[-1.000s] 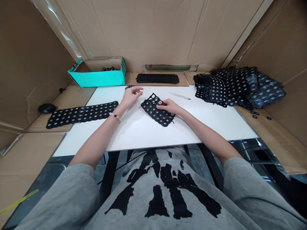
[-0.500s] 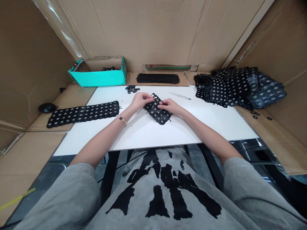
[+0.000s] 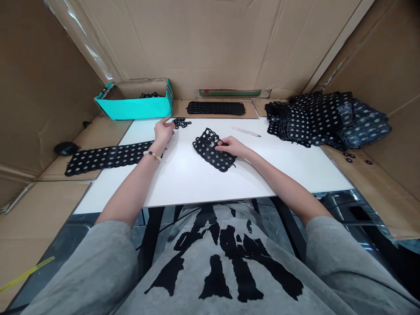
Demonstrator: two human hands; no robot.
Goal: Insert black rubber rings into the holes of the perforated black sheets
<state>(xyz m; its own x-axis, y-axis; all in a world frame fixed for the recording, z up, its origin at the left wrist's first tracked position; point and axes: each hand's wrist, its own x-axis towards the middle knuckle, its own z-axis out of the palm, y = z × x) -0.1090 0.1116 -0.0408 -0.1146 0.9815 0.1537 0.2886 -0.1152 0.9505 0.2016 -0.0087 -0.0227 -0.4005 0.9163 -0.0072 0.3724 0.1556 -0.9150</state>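
Observation:
A black perforated mat piece (image 3: 210, 151) with round holes lies on the white table (image 3: 197, 183), just ahead of my chest. My right hand (image 3: 233, 146) rests on its right side, with the fingers curled into the holes. My left hand (image 3: 163, 132) is out to the left with its fingers apart, holding nothing. Its fingertips are just beside a small heap of black rubber rings (image 3: 181, 123) at the table's far edge.
A teal box (image 3: 131, 109) holding black rings stands behind the table. A black perforated strip (image 3: 105, 159) lies at left, another (image 3: 215, 108) lies on brown card behind, and a large stack (image 3: 311, 120) sits at right. A slim pen-like tool (image 3: 246, 131) lies on the table.
My left hand has let go of the mat piece and moved left to the rings. The mat piece now lies flatter, and my right hand stays on it.

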